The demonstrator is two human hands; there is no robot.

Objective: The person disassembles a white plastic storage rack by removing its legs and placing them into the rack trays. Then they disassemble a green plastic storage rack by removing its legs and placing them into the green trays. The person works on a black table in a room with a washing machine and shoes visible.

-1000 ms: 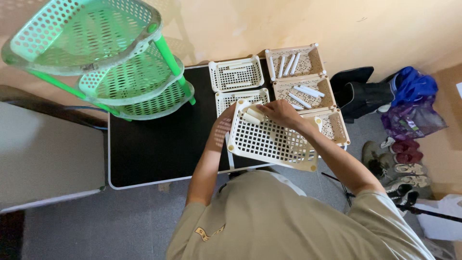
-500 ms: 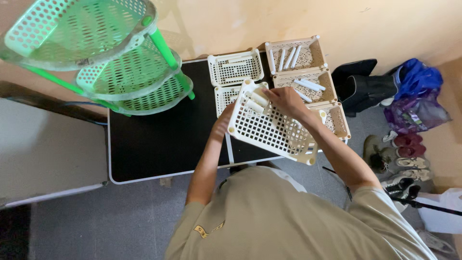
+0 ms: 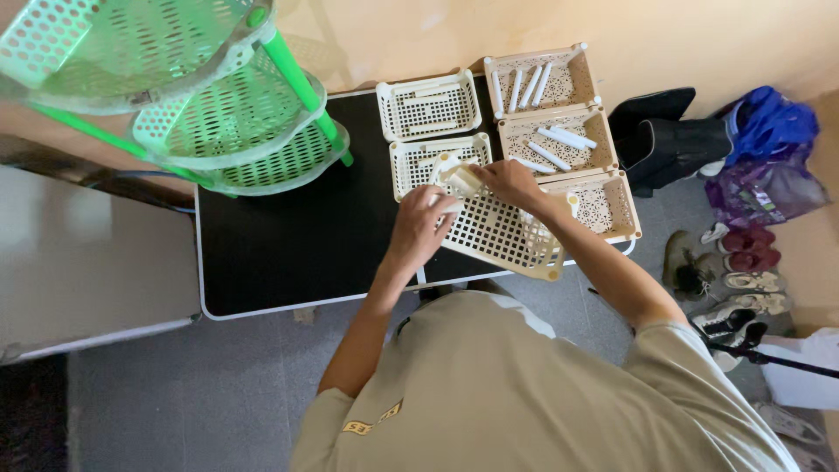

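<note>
Basket (image 3: 502, 234), cream, perforated, held tilted above the black tabletop (image 3: 288, 236), near its front edge. Left hand (image 3: 419, 229): fingers curled over the basket's left rim. Right hand (image 3: 507, 182): fingers closed on a white peg (image 3: 461, 179) at the far corner. More baskets behind; green rack (image 3: 192, 96) on the left.
</note>
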